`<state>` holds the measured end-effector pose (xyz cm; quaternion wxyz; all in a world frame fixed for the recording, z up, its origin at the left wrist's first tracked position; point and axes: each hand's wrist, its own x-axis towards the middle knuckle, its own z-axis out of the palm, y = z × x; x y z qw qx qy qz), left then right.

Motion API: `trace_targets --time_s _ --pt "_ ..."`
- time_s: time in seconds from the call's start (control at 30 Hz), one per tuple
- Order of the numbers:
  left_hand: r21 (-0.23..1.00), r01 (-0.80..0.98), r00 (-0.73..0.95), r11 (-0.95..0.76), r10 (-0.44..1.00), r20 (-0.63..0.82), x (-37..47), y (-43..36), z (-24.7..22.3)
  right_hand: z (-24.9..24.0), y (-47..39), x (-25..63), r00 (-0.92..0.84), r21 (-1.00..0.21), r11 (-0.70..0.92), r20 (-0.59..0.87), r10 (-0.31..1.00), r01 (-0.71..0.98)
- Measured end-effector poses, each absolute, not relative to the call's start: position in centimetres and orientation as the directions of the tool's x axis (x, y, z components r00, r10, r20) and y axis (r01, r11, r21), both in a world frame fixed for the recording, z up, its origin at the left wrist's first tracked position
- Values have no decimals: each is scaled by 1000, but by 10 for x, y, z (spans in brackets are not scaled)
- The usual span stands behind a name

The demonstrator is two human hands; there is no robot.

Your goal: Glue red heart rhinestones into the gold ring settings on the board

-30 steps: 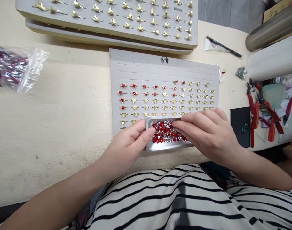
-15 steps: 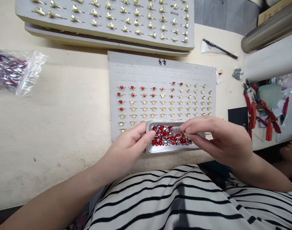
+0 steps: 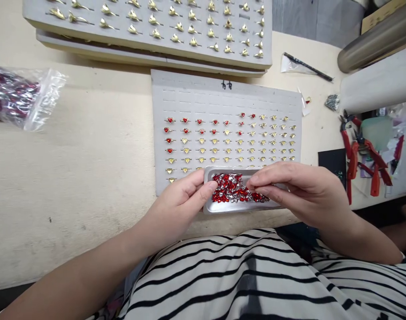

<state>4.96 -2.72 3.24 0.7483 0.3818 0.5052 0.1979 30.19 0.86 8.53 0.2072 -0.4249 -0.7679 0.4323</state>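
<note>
My left hand [image 3: 186, 200] grips the left end of a small metal tray [image 3: 223, 207], thumb on its rim. Red and silver heart-like stones [image 3: 231, 187] lie in the tray. Over the tray's right part is my right hand [image 3: 289, 189], thumb and fingertips brought together among the stones; whatever they may hold is too small to make out. Just beyond the tray lies a grey foam board [image 3: 192, 95] with rows of gold rings [image 3: 214, 141]. Several rings at its upper left and top middle carry red stones [image 3: 185, 120]. The tray and hands hide its lower edge.
Stacked foam boards with gold rings [image 3: 149, 49] stand at the back. A bag of red stones [image 3: 16, 98] lies at left. On the right are a black pen [image 3: 307, 66], a white roll [image 3: 378, 78], red-handled pliers [image 3: 376, 173] and a black pad [image 3: 332, 163].
My right hand has shifted slightly left over the stones, its fingertips closer to the tray's middle. My left hand keeps its hold on the tray. The view has moved a little.
</note>
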Motion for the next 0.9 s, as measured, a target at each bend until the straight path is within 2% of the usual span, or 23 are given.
trace_targets --time_s 0.2,0.53,0.9 --pt "777 85 415 624 686 -597 50 -26 34 83 7 302 -507 -833 222 -80 858 507" --pt "770 81 411 633 682 -605 50 -26 34 84 6 303 -511 -812 259 -56 858 524" --pt "770 76 410 633 684 -603 49 -26 31 79 6 302 -570 -732 448 99 816 514"
